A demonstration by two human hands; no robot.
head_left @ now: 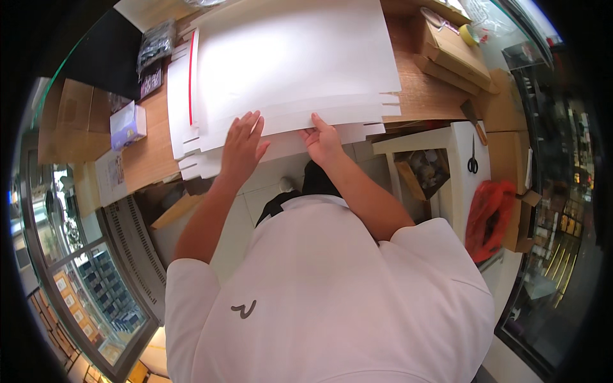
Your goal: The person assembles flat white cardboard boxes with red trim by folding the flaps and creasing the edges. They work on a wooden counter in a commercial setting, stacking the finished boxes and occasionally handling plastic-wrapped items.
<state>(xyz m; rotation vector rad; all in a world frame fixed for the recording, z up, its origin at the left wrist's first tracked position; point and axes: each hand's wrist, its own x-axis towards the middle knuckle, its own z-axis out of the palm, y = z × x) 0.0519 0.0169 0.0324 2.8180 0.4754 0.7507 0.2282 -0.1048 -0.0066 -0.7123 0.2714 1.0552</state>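
Large white cardboard sheets [294,57] lie stacked on the wooden table in front of me. Slots are cut along their edges, and a red strip [193,76] runs down the left side of the upper one. My left hand [244,143] rests on the near edge with its fingers stretched out flat. At the same edge, farther right, my right hand [323,140] has its thumb on top of the upper sheet. Its other fingers are at the sheet's underside, partly hidden, gripping the edge.
A tissue box [128,126] stands left of the sheets, near plastic-wrapped packs [156,45]. Brown cardboard boxes [452,54] with a yellow tape roll [469,35] sit at the right. Scissors [472,156] and a red plastic bag [490,220] are at the lower right.
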